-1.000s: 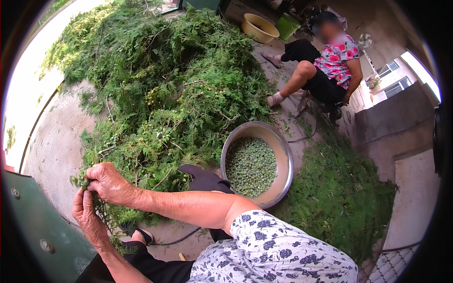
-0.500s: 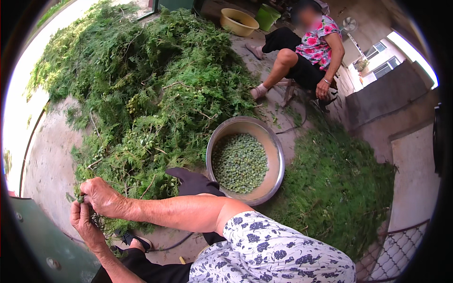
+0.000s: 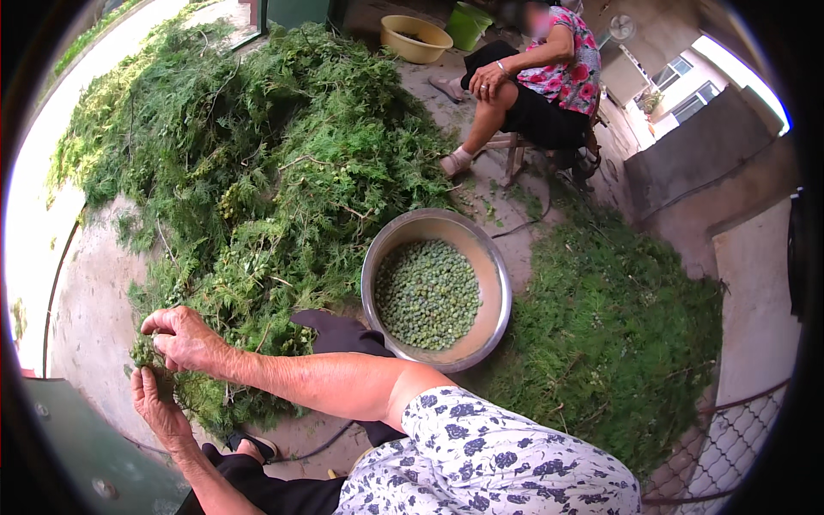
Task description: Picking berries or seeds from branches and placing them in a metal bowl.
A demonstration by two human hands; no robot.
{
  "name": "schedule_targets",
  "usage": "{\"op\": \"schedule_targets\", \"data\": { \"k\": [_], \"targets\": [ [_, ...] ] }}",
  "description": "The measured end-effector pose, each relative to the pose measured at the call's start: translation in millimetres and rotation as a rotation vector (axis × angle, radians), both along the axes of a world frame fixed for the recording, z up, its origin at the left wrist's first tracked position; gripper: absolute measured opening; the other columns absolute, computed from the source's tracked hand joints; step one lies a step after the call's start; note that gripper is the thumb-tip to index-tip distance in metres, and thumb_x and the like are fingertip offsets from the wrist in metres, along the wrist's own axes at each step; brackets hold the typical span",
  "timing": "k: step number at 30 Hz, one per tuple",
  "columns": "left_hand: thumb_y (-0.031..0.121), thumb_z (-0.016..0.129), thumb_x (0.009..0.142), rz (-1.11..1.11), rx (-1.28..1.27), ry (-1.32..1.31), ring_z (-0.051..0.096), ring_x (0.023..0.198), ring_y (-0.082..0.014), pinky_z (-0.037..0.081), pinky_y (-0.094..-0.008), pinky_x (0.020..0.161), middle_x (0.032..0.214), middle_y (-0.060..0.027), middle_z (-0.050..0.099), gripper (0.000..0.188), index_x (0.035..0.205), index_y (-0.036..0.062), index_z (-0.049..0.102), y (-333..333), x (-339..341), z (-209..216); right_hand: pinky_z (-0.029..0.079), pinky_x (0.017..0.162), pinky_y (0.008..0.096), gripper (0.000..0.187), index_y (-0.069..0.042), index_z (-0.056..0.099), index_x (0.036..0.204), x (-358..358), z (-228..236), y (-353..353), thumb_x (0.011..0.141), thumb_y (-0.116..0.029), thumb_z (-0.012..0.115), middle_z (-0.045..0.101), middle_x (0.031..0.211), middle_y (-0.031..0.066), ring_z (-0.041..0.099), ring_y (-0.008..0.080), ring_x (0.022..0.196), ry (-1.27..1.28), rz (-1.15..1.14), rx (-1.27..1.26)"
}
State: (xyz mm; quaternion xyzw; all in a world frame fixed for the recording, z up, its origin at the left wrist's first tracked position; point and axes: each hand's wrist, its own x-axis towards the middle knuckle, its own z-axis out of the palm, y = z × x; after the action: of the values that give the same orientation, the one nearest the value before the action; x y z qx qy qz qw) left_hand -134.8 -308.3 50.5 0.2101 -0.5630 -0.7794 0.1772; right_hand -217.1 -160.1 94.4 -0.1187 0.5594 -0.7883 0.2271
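- Head view, lower left: left hand raised, thumb and fingertips pinching the lower part of a small green leafy sprig.
- Just above, right hand, thumb and fingers curled at the upper part of the same sprig; cannot tell if clenched on it or merely touching.
- Sprig thus between both hands, at the near left corner of a big tangled pile of green feathery branches with thin brown twigs.
- Right of both hands, well apart: round silver metal basin, partly filled with small round green berry-like cones.
- Right of the basin, low on the ground: flat spread of darker green foliage.
- Farther back: seated co-worker in a pink-flowered shirt, one hand on a knee, on a low wooden stool.
- Behind the pile: round cream-yellow basin beside a lime-green bucket.
- Lower left edge: dull green panel, near the left hand.
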Motion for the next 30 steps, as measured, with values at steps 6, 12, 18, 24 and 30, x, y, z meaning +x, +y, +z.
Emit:
{"op": "schedule_targets", "data": {
  "k": [6, 12, 18, 24, 30],
  "targets": [
    [0.018, 0.052, 0.091, 0.066, -0.071, -0.054, 0.050, 0.063, -0.0024, 0.039, -0.0169, 0.049, 0.077, 0.0051, 0.057, 0.008, 0.091, 0.0119, 0.057, -17.6, 14.3, -31.3, 0.045, 0.049, 0.0287, 0.011, 0.003, 0.059, 0.081, 1.0, 6.0, 47.4, 0.081, -0.008, 0.056, 0.056, 0.060, 0.0074, 0.054, 0.0123, 0.048, 0.364, -0.274, 0.164],
    [0.023, 0.053, 0.091, 0.089, -0.181, -0.158, 0.045, 0.055, -0.0045, 0.034, -0.0175, 0.044, 0.072, 0.0046, 0.052, 0.014, 0.099, 0.0119, 0.054, -1.8, 29.4, -32.2, 0.049, 0.065, 0.0297, 0.011, -0.001, 0.061, 0.086, 21.4, -12.7, 180.6, 0.078, -0.003, 0.056, 0.058, 0.081, 0.0102, 0.060, 0.0178, 0.071, 0.529, -0.496, 0.550],
    [0.018, 0.052, 0.090, 0.171, -0.058, -0.171, 0.046, 0.058, -0.0057, 0.035, -0.0181, 0.046, 0.076, 0.0036, 0.052, 0.020, 0.109, 0.0120, 0.051, 38.9, 58.3, -26.3, 0.048, 0.072, 0.0370, 0.011, -0.002, 0.062, 0.083, 53.4, -57.5, 301.5, 0.075, -0.002, 0.054, 0.058, 0.079, 0.0130, 0.059, 0.0285, 0.077, 0.488, -0.773, 0.894],
    [0.016, 0.051, 0.089, 0.103, 0.054, -0.115, 0.051, 0.071, -0.0105, 0.042, -0.0247, 0.056, 0.089, 0.0007, 0.056, 0.028, 0.116, 0.0104, 0.047, 47.4, 87.5, -55.7, 0.046, 0.077, 0.0396, 0.010, -0.003, 0.062, 0.080, 92.8, -112.4, 366.9, 0.075, -0.006, 0.055, 0.059, 0.082, 0.0149, 0.057, 0.0306, 0.084, 0.406, -0.862, 1.147],
    [0.014, 0.048, 0.091, 0.125, 0.020, -0.105, 0.054, 0.075, -0.0125, 0.045, -0.0251, 0.060, 0.095, -0.0028, 0.056, 0.026, 0.117, 0.0089, 0.046, 66.0, 115.7, -67.5, 0.046, 0.078, 0.0387, 0.014, -0.004, 0.065, 0.084, 116.5, -126.6, 346.0, 0.075, -0.010, 0.057, 0.061, 0.081, 0.0150, 0.058, 0.0301, 0.082, 0.323, -0.727, 1.096]
  ]
}}
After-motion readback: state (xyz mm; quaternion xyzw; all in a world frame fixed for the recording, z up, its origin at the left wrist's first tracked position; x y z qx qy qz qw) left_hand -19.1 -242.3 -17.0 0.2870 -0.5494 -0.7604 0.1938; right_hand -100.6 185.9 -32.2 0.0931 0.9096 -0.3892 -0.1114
